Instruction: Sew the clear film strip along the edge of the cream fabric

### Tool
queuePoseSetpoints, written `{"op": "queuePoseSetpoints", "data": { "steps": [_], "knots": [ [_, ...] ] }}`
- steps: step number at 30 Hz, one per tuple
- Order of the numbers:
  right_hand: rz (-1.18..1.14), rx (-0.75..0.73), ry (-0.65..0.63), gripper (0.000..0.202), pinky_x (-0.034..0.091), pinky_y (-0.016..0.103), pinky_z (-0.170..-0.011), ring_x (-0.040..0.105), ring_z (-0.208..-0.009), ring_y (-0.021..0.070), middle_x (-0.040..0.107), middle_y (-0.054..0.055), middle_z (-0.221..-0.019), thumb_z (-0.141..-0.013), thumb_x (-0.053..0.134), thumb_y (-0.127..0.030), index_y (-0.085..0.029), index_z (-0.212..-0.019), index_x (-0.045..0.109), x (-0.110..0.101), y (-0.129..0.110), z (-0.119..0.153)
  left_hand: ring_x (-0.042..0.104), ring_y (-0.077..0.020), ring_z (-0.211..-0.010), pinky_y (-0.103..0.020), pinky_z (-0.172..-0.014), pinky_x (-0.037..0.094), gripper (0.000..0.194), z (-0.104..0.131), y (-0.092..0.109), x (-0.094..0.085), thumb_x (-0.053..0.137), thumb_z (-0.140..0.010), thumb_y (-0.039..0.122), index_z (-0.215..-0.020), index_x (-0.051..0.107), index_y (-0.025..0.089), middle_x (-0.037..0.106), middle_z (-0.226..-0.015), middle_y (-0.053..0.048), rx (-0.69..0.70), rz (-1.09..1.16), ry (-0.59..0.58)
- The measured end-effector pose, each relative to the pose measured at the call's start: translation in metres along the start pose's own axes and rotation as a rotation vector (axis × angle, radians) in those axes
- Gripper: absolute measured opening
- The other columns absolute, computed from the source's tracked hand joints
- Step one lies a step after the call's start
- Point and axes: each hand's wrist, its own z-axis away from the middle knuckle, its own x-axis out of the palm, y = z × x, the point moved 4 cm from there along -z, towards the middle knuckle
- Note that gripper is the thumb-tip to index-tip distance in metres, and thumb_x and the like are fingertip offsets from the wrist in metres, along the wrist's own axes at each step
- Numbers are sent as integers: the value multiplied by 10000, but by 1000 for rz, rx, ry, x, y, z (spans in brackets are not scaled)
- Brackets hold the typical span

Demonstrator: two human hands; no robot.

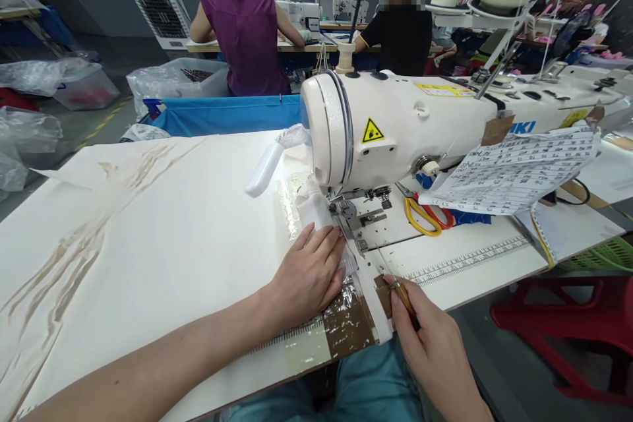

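My left hand [314, 267] lies flat with fingers stretched out, pressing on a piece of white fabric [315, 208] just in front of the needle area of a white sewing machine [390, 125]. A long white strip [373, 303] runs from the presser foot toward the table's front edge, beside that hand. Gripped by its wooden handle, an awl [405, 297] is in my right hand [435, 343], to the right of the strip. Its thin metal point slants up and left toward the machine bed. The fabric's part under the presser foot is hidden.
Scissors [422, 214] with yellow and red handles lie right of the needle, near a handwritten sheet [514, 168] hanging off the machine. Cream fabric strips [74, 270] are at the left of the white table [198, 231]. A red stool [568, 323] stands lower right. Two people sit ahead.
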Motion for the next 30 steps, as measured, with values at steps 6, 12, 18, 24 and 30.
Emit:
{"op": "queuePoseSetpoints", "data": {
  "steps": [6,12,18,24,30],
  "knots": [
    [-8,5,-1,286,531,175,-533,710,-699,151,745,45,-905,-1003,401,-279,-176,-1165,613,1,1,1,409,-296,-1314,-491,-1133,275,468,0,0,2,318,-1005,319,-1344,498,51,495,-1390,-169,1,6,-16],
    [-65,36,1,282,492,163,-473,701,-704,154,737,48,-906,-1012,408,-314,-216,-1179,614,4,4,4,398,-283,-1319,-474,-1140,259,466,2,-1,2,321,-1010,331,-1354,488,65,495,-1389,-154,-6,22,-14],
    [-96,75,-9,291,563,194,-685,719,-837,174,740,75,-1019,-1006,424,-348,-213,-1172,622,4,7,5,391,-287,-1325,-466,-1134,269,472,1,-1,2,320,-1010,333,-1355,485,56,488,-1396,-159,-10,16,-4],
    [-221,296,8,391,556,196,-595,708,-918,205,715,91,-1110,-971,472,-453,-208,-1255,582,-1,1,7,409,-279,-1310,-474,-1124,289,465,-1,-5,3,334,-1010,339,-1346,495,61,504,-1384,-153,-16,16,4],
    [-233,293,72,403,564,202,-663,687,-976,195,688,98,-1142,-993,443,-421,-214,-1332,512,-2,-8,2,426,-287,-1290,-478,-1103,319,458,-5,-11,4,344,-1005,325,-1338,492,49,504,-1379,-161,-35,22,14]
  ]
}}
